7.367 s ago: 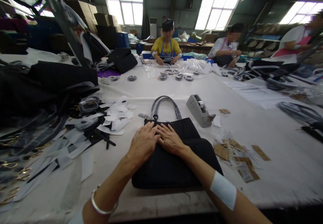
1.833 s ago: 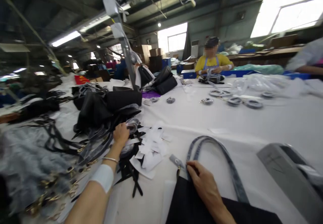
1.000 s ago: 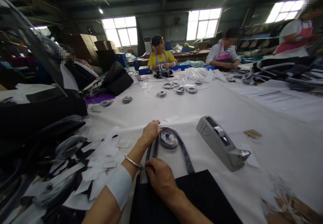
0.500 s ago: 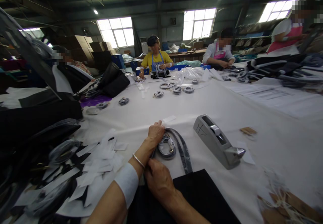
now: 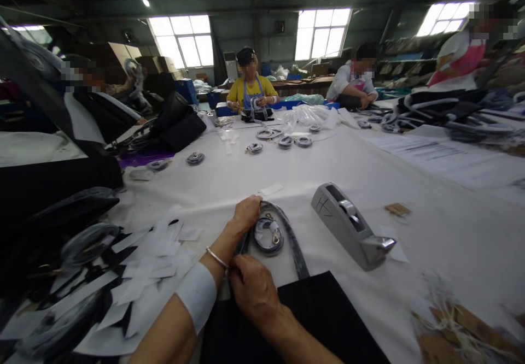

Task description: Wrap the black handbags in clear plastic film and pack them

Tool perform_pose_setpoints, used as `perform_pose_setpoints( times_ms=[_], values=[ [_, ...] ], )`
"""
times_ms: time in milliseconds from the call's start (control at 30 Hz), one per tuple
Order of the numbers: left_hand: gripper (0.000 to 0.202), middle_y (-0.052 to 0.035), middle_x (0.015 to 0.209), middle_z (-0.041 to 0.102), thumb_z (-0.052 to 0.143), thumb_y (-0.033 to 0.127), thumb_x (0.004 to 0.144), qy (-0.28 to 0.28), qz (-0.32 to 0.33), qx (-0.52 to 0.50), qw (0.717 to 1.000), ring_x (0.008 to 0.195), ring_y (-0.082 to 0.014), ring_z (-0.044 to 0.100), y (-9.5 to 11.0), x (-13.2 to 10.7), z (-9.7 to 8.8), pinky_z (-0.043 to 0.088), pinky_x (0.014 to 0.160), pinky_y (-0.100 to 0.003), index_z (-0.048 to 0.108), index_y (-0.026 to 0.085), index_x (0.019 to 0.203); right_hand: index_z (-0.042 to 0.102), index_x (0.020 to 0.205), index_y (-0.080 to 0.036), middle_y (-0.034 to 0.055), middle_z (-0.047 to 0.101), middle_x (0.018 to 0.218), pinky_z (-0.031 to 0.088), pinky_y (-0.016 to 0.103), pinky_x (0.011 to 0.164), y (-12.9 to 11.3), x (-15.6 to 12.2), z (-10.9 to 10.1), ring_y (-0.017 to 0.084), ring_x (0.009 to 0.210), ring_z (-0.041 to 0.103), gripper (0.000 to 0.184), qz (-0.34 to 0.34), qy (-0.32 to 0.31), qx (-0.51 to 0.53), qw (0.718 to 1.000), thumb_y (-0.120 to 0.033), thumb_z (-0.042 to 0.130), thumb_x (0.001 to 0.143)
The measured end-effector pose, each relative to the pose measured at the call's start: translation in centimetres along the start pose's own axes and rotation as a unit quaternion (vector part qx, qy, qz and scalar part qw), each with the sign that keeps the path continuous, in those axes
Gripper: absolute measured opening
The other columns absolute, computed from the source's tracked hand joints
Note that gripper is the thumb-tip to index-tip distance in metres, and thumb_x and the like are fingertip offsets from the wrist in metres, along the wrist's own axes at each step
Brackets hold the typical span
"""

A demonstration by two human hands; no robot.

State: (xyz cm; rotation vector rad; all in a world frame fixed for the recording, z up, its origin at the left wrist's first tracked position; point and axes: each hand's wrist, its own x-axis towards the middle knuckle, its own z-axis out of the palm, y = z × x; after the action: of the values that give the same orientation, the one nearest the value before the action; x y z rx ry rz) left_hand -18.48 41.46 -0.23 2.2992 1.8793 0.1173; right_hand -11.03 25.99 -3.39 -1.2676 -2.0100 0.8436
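A black bag [image 5: 324,315] lies flat at the table's near edge, its dark handle [image 5: 293,238] arched away from me and covered in clear plastic. My left hand [image 5: 247,212] is closed round the top left of that arch. Lower down, my right hand [image 5: 254,285] is closed at the handle's left leg, near the bag's top edge; its fingertips are partly hidden. Inside the arch rests a coiled strap [image 5: 262,248] with gold-coloured clasps, wrapped in plastic.
A grey tape dispenser [image 5: 353,227] stands to the right, with brown tags [image 5: 471,326] nearer me. White paper strips [image 5: 164,263] are piled at left beside black bags. More coiled straps [image 5: 303,142] lie farther off. Across the table, a person in yellow [image 5: 250,91] handles a strap.
Both hands stay on the handle, whose two visible bands now lie together as one arch. My view has shifted slightly. At far left, a coiled strap now shows raised beside a person.
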Motion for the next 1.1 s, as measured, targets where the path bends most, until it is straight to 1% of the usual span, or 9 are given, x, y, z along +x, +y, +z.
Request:
perform_pose_setpoints(
  times_ms=[133,267,433,600,667,767,933,1033,1100],
  values=[
    [0.035,-0.0079,0.123,0.065,0.039,0.021,0.098,-0.002,0.040,-0.040,0.998,0.117,-0.0175,0.058,-0.1,-0.1,0.2,0.042,0.100,-0.026,0.052,0.019,0.131,0.067,0.094,-0.021,0.0031,0.070,0.091,0.045,0.025,0.078,0.0,0.0,0.2,0.018,0.088,0.065,0.022,-0.005,-0.001,0.025,1.000,-0.010,0.049,0.086],
    [0.029,-0.0080,0.115,0.068,0.039,0.025,0.099,0.011,0.033,-0.064,0.997,0.110,-0.0184,0.061,-0.5,-0.4,0.7,0.043,0.099,-0.027,0.063,0.019,0.115,0.069,0.092,-0.020,0.0028,0.070,0.088,0.046,0.024,0.078,-1.0,-0.5,-1.4,0.016,0.085,0.065,0.022,-0.022,0.014,0.062,0.998,-0.009,0.050,0.087],
    [0.029,-0.0070,0.111,0.069,0.040,0.027,0.098,0.038,0.022,-0.121,0.992,0.106,-0.0183,0.062,-1.3,-0.2,1.7,0.044,0.097,-0.028,0.066,0.020,0.108,0.069,0.095,-0.023,0.0025,0.070,0.093,0.047,0.027,0.084,-1.5,0.4,-8.0,0.018,0.090,0.064,0.017,-0.061,0.005,-0.019,0.998,-0.016,0.055,0.088],
    [0.025,-0.0058,0.110,0.070,0.043,0.025,0.097,0.072,0.010,-0.185,0.980,0.104,-0.0175,0.063,-1.8,0.0,2.1,0.044,0.095,-0.026,0.066,0.021,0.107,0.067,0.111,-0.015,0.0122,0.068,0.109,0.043,0.034,0.093,2.9,7.5,-13.1,0.025,0.106,0.059,0.026,-0.016,0.021,-0.246,0.969,-0.019,0.055,0.089],
    [0.025,-0.0068,0.110,0.069,0.044,0.021,0.096,0.098,0.003,-0.204,0.974,0.103,-0.0171,0.063,-2.0,0.0,2.1,0.045,0.093,-0.026,0.061,0.019,0.113,0.066,0.115,-0.011,0.0149,0.069,0.109,0.044,0.033,0.090,5.1,10.4,-13.2,0.025,0.103,0.062,0.030,0.028,-0.010,-0.294,0.955,-0.020,0.055,0.089],
    [0.028,-0.0066,0.110,0.065,0.044,0.012,0.091,0.131,0.006,-0.221,0.966,0.099,-0.0161,0.061,-2.4,0.0,2.1,0.046,0.088,-0.026,0.054,0.019,0.116,0.070,0.106,-0.016,0.0107,0.073,0.097,0.045,0.029,0.079,7.2,12.7,-12.5,0.022,0.091,0.067,0.025,0.048,-0.058,-0.308,0.948,-0.021,0.053,0.088],
    [0.025,-0.0022,0.095,0.061,0.041,0.003,0.084,0.122,0.060,-0.220,0.966,0.083,-0.0131,0.059,-2.8,0.0,1.9,0.047,0.080,-0.023,0.060,0.019,0.088,0.070,0.098,-0.017,0.0098,0.074,0.097,0.043,0.027,0.077,7.8,12.1,-11.8,0.022,0.091,0.066,0.021,0.040,-0.078,-0.312,0.946,-0.016,0.057,0.082],
    [0.025,-0.0030,0.098,0.061,0.044,0.004,0.084,0.114,0.076,-0.202,0.970,0.085,-0.0146,0.060,-2.6,-0.4,1.3,0.047,0.080,-0.025,0.063,0.019,0.088,0.068,0.102,-0.017,0.0099,0.073,0.100,0.042,0.026,0.078,8.0,11.8,-12.0,0.020,0.093,0.066,0.025,0.043,-0.062,-0.310,0.948,-0.014,0.050,0.086],
    [0.014,-0.0049,0.102,0.061,0.053,0.016,0.086,0.116,0.075,-0.158,0.978,0.092,-0.0190,0.059,-2.3,-0.8,0.7,0.047,0.083,-0.029,0.065,0.020,0.092,0.068,0.106,-0.019,0.0083,0.073,0.100,0.042,0.025,0.077,8.3,12.1,-12.2,0.019,0.091,0.066,0.027,0.046,-0.055,-0.306,0.949,-0.015,0.049,0.087]
  ],
)
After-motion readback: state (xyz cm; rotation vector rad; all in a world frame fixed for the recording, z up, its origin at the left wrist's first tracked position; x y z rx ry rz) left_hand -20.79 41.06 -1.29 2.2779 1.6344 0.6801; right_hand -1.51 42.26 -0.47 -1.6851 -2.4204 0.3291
